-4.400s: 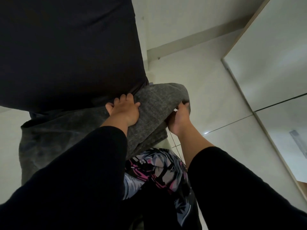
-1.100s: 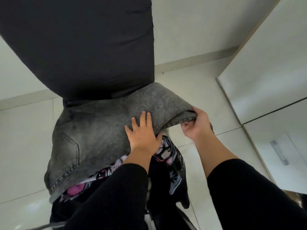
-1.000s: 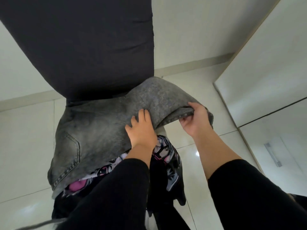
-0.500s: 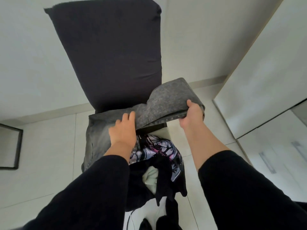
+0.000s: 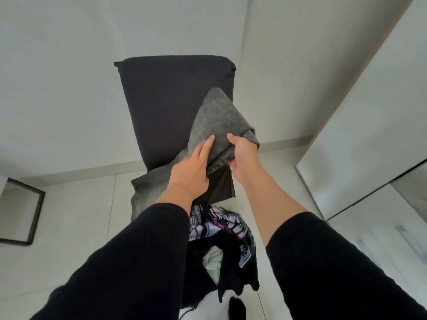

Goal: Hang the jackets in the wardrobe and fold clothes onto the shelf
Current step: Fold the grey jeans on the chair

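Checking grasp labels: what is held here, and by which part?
The grey jeans: right hand grips the folded edge, left hand holds the fold beside it.

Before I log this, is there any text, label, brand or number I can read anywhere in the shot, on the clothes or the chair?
None can be read.
grey jeans, held by the left hand and right hand: no tag or label shows.
patterned garment: a pink, white and black print, with no letters that can be made out.
dark chair back: plain.
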A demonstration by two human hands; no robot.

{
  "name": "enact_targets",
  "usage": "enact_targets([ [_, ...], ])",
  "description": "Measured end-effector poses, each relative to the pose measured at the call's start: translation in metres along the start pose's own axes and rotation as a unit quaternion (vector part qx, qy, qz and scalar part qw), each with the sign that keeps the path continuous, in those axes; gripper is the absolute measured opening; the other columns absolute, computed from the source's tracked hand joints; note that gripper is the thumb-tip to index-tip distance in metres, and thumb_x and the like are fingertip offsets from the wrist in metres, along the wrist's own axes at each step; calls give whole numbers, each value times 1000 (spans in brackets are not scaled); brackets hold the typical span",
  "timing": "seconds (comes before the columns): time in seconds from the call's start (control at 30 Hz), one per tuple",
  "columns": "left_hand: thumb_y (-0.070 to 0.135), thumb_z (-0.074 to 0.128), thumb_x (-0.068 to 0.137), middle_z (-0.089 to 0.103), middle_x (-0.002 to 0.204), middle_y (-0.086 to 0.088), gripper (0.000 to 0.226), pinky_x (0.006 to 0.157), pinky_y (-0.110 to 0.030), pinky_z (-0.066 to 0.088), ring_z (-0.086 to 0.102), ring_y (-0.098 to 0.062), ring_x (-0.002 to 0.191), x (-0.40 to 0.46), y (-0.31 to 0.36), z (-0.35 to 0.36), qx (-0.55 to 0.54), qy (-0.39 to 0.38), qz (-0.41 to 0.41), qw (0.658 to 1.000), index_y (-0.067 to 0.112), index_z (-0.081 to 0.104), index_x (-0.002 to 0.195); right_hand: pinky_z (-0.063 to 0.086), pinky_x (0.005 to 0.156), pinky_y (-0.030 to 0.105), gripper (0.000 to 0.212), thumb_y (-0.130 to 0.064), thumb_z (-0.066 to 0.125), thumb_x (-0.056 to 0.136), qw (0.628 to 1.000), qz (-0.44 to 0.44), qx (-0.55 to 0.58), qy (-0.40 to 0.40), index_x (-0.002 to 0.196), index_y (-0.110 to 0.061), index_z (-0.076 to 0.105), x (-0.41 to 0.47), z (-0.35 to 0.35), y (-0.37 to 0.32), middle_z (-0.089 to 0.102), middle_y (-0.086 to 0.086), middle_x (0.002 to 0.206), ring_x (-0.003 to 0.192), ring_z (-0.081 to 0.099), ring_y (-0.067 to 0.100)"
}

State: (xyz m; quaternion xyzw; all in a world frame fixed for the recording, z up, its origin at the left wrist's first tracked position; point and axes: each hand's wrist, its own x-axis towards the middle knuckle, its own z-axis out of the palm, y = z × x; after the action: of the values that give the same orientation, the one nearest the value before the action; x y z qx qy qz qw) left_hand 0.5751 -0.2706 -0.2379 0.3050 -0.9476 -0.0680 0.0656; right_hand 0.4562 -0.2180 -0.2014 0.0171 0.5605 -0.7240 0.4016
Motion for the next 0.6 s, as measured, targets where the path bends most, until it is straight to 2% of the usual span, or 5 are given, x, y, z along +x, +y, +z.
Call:
enact_targets([
  [0.1,-3,49,80,29,151,3,101,67,-42,54,61,-29,81,2,2,-8,-8,-20,-11,1000,31,-18,149,52,91,43,36,-17,64,85,999,-7,47,-4,120,-9,59,-3,5,-9,67,11,114,102,65,28],
  [0.3,-6,44,83,34,150,8,102,61,-38,50,61,-26,76,-4,2,-12,33,-94,52,994,40,-21,145,47,95,50,44,-33,58,86,981,56,182,47,121,-5,57,-1,-17,-12,63,18,116,103,61,36],
  [0.37,-7,44,82,40,146,7,103,57,-36,47,58,-24,72,-5,2,-12,41,-101,62,992,41,-22,145,50,90,48,42,-29,60,87,978,54,189,67,121,-6,55,-1,-25,-15,62,17,115,100,61,35],
  [0.5,-7,45,82,40,146,7,103,53,-34,42,54,-21,65,-1,1,-17,33,-117,57,991,42,-21,145,53,63,38,40,-18,67,81,975,33,190,107,118,-6,55,-1,-25,-27,65,14,109,91,64,32],
  [0.6,-6,46,81,40,145,6,105,55,-35,46,57,-22,69,5,-1,-21,4,-151,57,987,45,-21,144,54,65,35,43,-12,68,80,981,6,166,96,121,-9,55,-3,-29,-37,66,10,112,94,65,27],
])
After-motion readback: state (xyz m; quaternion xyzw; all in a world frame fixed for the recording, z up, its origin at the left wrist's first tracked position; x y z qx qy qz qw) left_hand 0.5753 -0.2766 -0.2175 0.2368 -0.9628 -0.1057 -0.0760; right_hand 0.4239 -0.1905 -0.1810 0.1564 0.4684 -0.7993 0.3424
